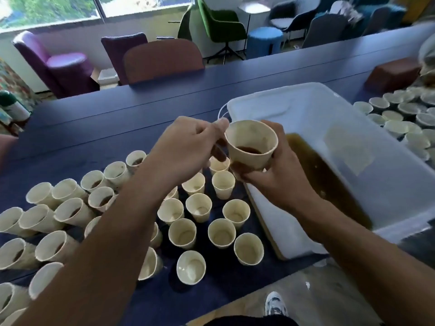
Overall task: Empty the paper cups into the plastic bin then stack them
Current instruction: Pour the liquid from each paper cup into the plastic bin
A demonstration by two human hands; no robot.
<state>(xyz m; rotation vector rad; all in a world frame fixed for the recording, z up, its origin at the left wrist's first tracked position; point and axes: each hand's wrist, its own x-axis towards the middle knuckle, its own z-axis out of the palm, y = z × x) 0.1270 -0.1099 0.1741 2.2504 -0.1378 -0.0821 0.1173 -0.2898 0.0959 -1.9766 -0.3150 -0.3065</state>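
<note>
Right hand [280,177] gripping paper cup [251,144], left hand [188,149] pinching rim

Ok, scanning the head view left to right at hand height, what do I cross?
Cups with dark dregs → left hand → held paper cup → right hand → brown liquid in the plastic bin → more cups at far right.
</note>
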